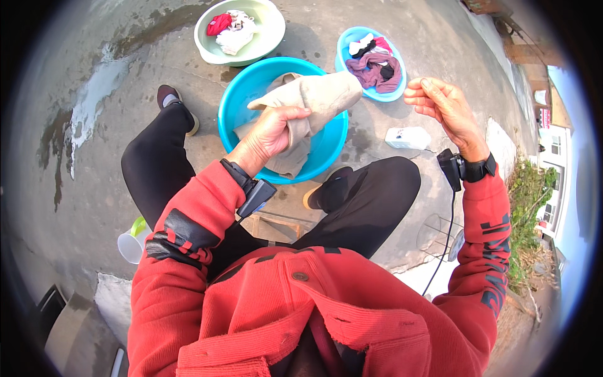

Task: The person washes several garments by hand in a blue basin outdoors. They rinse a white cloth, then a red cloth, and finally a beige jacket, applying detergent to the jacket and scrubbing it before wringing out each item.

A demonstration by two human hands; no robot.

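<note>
My left hand grips a beige cloth garment above a blue plastic basin. The garment's far end stretches out to the right, past the basin's rim, and more beige cloth hangs or lies in the basin below. How much of it is one piece, I cannot tell. Off to the right, my right hand is raised with its fingers half bent and nothing visible in it. It is apart from the garment, nearest to a smaller light-blue basin of mixed clothes, including a mauve garment.
A pale green basin with red and white clothes stands beyond. On the concrete lie a white plastic bottle and, at the left, a white cup with a green handle. A wire frame stands at the right. A black cable hangs from my right wrist.
</note>
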